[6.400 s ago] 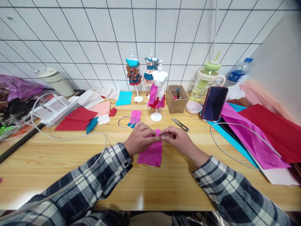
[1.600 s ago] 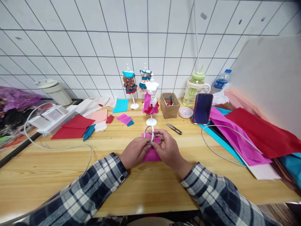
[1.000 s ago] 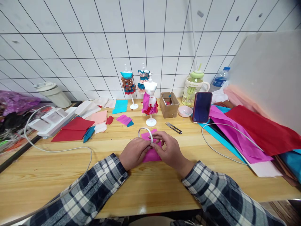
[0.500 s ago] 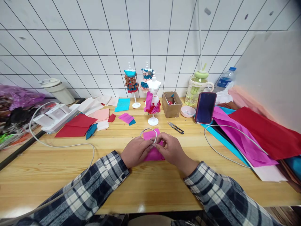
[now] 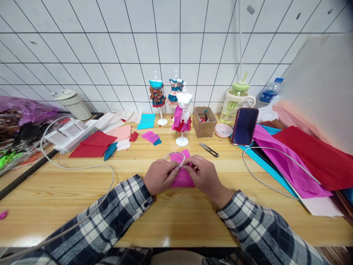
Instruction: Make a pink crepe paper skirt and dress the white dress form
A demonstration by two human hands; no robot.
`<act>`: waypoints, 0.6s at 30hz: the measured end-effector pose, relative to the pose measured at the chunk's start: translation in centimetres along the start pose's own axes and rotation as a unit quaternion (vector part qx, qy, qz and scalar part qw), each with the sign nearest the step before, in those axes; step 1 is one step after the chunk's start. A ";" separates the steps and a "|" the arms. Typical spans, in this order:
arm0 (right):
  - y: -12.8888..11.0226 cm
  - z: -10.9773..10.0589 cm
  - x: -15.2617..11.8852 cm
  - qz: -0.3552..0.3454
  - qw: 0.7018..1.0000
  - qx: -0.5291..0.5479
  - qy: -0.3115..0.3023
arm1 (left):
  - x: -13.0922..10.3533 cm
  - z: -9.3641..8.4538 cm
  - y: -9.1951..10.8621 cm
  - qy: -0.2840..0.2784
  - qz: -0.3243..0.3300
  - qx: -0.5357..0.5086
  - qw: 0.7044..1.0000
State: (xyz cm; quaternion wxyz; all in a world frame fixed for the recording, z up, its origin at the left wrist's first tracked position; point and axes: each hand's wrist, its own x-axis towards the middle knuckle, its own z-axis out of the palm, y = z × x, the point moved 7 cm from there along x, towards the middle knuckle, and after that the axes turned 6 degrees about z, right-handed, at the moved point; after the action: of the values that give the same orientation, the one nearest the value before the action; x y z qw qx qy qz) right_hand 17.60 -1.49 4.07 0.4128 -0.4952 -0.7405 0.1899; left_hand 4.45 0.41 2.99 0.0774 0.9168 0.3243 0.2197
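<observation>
My left hand point(image 5: 161, 176) is closed, pinching a thin white loop point(image 5: 184, 156) between thumb and fingers. Close beside it, my right hand point(image 5: 205, 176) is also closed, its thumb and fingertips on the loop's near end. Under both hands a magenta cloth piece point(image 5: 183, 180) lies on the wooden table. Behind it stands a white mini mannequin point(image 5: 182, 99) with a magenta and red skirt. Two dressed mannequins point(image 5: 157, 94) are at its left and rear. Black snips point(image 5: 209, 150) lie to the right.
Cardboard box point(image 5: 204, 127), pink dish point(image 5: 223, 130), phone point(image 5: 244, 127) and green-lidded jug point(image 5: 234, 103) stand at the back right. Large cloth sheets point(image 5: 311, 158) cover the far right. Red cloth point(image 5: 92, 143) and a power strip point(image 5: 74, 134) are left. A cable crosses my left sleeve.
The camera view has shifted slightly, so the table items appear a little further right. Both hands keep their hold on the loop, with their fingertips a little closer together.
</observation>
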 end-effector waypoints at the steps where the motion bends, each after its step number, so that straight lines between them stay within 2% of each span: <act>1: -0.2 0.3 0.0 -0.004 1.000 -0.012 -0.010 | 0.1 -0.1 0.2 0.007 0.000 -0.007 1.000; 5: -1.1 0.9 -0.3 -0.028 0.999 -0.040 -0.024 | 0.2 -0.2 0.6 0.044 -0.020 -0.093 0.995; 7: -1.5 0.6 -0.4 -0.040 0.999 -0.022 -0.006 | 0.1 -0.4 -0.4 0.075 -0.067 -0.150 0.984; 10: -1.1 -1.1 -0.5 -0.039 0.997 0.026 0.067 | -0.6 -2.1 -4.5 0.165 -0.174 -0.157 0.958; 12: 0.0 -1.9 -0.2 -0.007 0.994 0.048 0.095 | -0.9 -3.5 -7.5 0.191 -0.181 -0.088 0.961; 15: 2.1 -1.6 0.4 0.053 0.995 0.059 0.067 | -0.7 -4.0 -10.6 0.126 -0.120 0.061 0.983; 18: 3.3 -0.9 0.7 0.081 0.994 0.066 0.038 | -1.0 -3.0 -12.6 0.048 -0.123 0.129 0.983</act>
State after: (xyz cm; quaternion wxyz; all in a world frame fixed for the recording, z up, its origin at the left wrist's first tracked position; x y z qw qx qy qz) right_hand 20.11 0.46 2.58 0.4556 -0.5319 -0.6675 0.2528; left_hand -4.68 9.60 1.76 -0.0305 0.8605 0.4638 0.2084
